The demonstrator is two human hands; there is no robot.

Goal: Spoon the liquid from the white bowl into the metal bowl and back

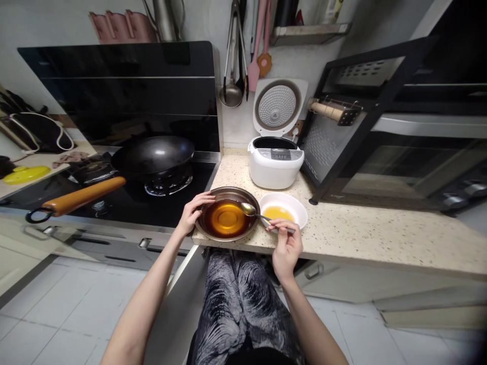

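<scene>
My left hand grips the left rim of a wide metal bowl, fingers over the edge. Clear brown liquid lies inside that bowl. In my right hand is a metal spoon, pinched by its handle. The spoon's head hangs over the right part of the metal bowl, and its handle crosses the edge of a white bowl. Yellow liquid covers the bottom of the white bowl, which sits beside the metal one.
A white rice cooker stands behind the bowls, its lid raised. On the stove at left is a black wok with a wooden handle pointing toward me. An oven on a black rack is at right. Tongs hang on the wall.
</scene>
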